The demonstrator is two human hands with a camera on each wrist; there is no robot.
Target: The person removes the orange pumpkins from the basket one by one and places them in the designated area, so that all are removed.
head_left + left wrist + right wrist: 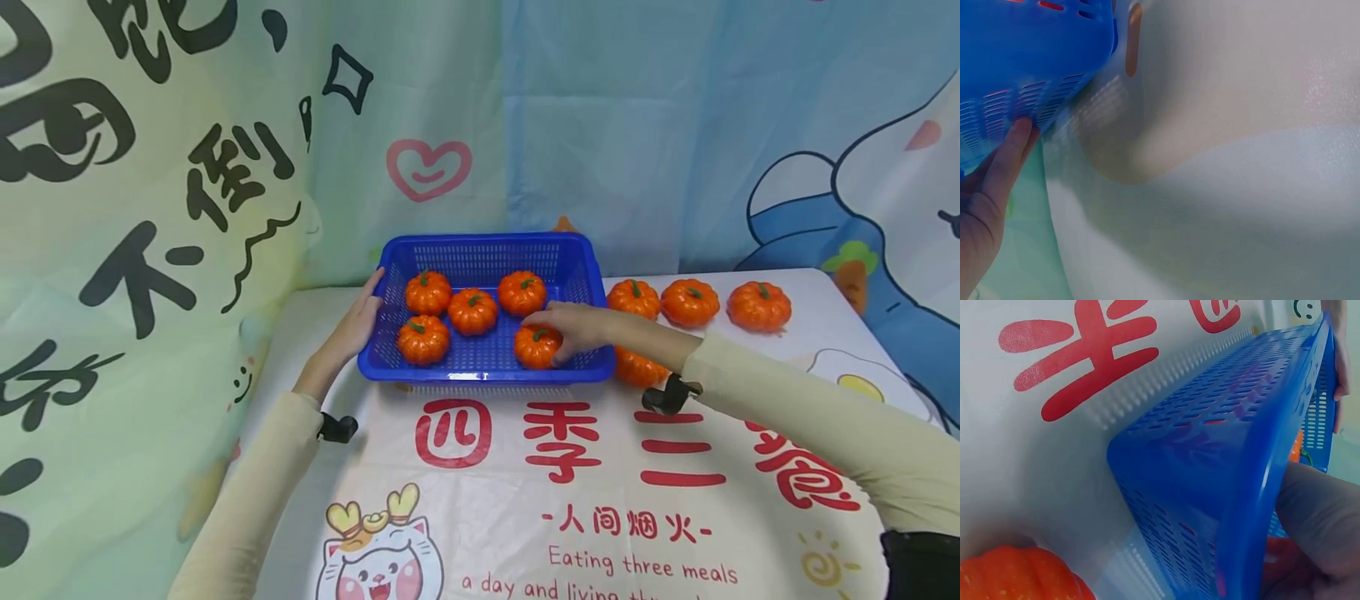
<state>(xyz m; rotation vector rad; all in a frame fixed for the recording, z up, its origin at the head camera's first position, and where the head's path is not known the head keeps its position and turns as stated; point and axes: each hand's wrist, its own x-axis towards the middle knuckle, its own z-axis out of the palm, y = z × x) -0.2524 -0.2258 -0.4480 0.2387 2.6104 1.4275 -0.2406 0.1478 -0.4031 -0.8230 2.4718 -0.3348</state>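
Observation:
A blue plastic basket (483,376) with slotted walls stands on the table, several small orange toy pumpkins (472,312) inside it. My left hand (358,323) touches the basket's left side; in the left wrist view its straight fingers (1009,159) lie against the outer wall. Over the right rim reaches my right hand (579,325), gripping a pumpkin (536,350) near the basket's front right corner, thumb and fingers on either side. The right wrist view shows the thumb (1319,515) just inside the rim, with most of that pumpkin hidden.
To the right of the basket lie several more pumpkins (690,302), one (637,368) partly under the right forearm. A printed white cloth (495,517) covers the table. Printed curtains (600,150) hang behind it and on the left. A black object (918,562) sits at the lower right edge.

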